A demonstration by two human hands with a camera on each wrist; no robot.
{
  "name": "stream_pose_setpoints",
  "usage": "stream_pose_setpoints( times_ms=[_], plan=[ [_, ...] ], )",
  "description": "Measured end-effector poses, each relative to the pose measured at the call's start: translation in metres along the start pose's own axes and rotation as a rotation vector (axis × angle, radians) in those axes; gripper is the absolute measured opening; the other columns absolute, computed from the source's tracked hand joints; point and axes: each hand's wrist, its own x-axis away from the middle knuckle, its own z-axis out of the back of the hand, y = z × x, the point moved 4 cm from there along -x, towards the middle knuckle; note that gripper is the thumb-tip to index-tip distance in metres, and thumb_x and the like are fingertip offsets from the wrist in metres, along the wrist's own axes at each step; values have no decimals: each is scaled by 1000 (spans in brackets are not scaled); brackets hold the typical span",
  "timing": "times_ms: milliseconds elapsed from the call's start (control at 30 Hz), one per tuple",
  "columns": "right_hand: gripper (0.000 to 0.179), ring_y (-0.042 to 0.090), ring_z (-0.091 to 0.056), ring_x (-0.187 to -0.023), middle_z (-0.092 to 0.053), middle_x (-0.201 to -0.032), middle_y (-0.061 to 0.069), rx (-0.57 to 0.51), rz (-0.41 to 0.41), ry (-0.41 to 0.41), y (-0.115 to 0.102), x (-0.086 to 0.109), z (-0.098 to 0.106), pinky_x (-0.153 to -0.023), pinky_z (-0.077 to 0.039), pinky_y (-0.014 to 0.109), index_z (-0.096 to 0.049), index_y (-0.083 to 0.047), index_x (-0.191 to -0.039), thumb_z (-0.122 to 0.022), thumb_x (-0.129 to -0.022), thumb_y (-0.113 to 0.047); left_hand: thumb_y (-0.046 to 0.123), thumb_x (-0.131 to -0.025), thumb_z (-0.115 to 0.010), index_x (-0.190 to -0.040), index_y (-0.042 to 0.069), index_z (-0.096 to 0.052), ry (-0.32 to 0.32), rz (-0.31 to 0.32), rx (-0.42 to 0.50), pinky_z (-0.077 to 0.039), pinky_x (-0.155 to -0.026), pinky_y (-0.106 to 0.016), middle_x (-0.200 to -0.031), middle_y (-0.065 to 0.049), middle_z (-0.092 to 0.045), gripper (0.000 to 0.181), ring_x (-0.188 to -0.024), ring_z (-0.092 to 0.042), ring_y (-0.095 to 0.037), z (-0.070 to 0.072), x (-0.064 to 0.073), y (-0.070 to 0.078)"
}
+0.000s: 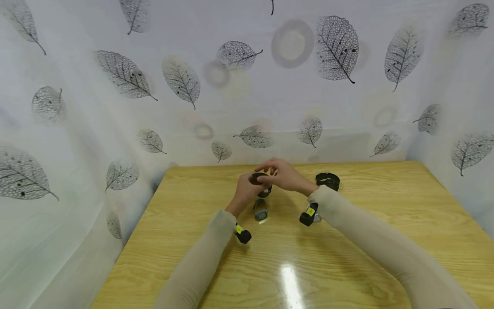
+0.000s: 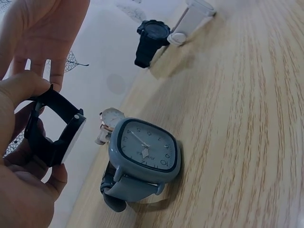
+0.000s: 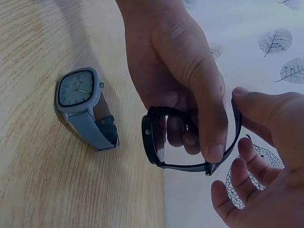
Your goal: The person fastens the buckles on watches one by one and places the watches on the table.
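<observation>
My left hand [image 1: 247, 189] holds a black wristwatch [image 3: 185, 166] by its closed strap, with its thumb along the band and fingers inside the loop in the right wrist view. My right hand [image 1: 285, 174] comes from the other side. Its thumb lies on the strap's top end and its index finger seems to be behind it; the other fingers are apart from the watch. Below the hands, a grey-blue square watch [image 2: 147, 147] rests on the table, dial showing. In the left wrist view, the held watch [image 2: 52, 121] shows its case edge-on.
A small white-dialled watch [image 2: 112, 117] lies behind the grey-blue one. Farther off are a black chunky watch [image 2: 153, 38] and a white strapped item [image 2: 192, 21]. A black round object [image 1: 328, 181] sits by the right forearm. Leaf-patterned cloth [image 1: 254, 86] surrounds the wooden table [image 1: 173, 240].
</observation>
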Motion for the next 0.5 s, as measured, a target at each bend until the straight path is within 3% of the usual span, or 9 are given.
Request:
stream_pose_setpoints(
  times_ms=[233, 500],
  plan=[
    [22, 21, -56, -87, -66, -104, 2, 20, 14, -11, 0, -1, -2, -74, -49, 40, -77, -12, -119, -72, -99, -20, 17, -88, -82, -99, 0, -78, 5, 2, -28, -61, -74, -32, -88, -10, -76, 21, -79, -70, -16, 0, 0, 0],
    [26, 21, -54, -84, -66, -101, 3, 44, 11, -4, 1, -1, -2, -72, -46, 38, -75, -9, -123, -72, -99, -19, 21, -86, -84, -88, 2, -75, 15, -1, -57, -57, -66, -28, -79, -5, -73, 21, -72, -65, -14, 1, 0, -1]
  ],
)
